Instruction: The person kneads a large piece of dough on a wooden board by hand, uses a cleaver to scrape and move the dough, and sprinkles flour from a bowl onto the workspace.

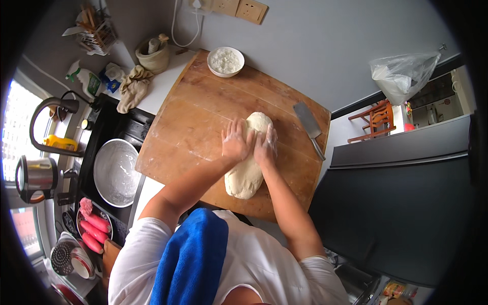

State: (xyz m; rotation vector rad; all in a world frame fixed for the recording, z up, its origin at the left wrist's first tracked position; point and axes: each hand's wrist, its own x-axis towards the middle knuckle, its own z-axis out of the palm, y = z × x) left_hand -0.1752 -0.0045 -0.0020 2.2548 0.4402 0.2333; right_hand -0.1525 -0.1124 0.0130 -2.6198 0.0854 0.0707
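Observation:
A long, pale log of dough (244, 179) lies on a wooden board, pointing away from me. My left hand (237, 142) rests palm down at its left side, fingers spread and dusted with flour. Against the right side of the log, my right hand (266, 146) presses with floury, extended fingers. The two thumbs nearly meet over the dough, hiding its middle, while its rounded far end (259, 121) shows beyond them. Neither hand is closed around the dough. Flour smears mark the wooden board (183, 126).
A cleaver (308, 122) lies along the board's right side. At the far edge stands a bowl of flour (225, 61). Left of the board, a metal basin (117, 173) sits in the black sink beneath a faucet (49, 105). A mortar (152, 57) stands by a crumpled cloth (133, 87).

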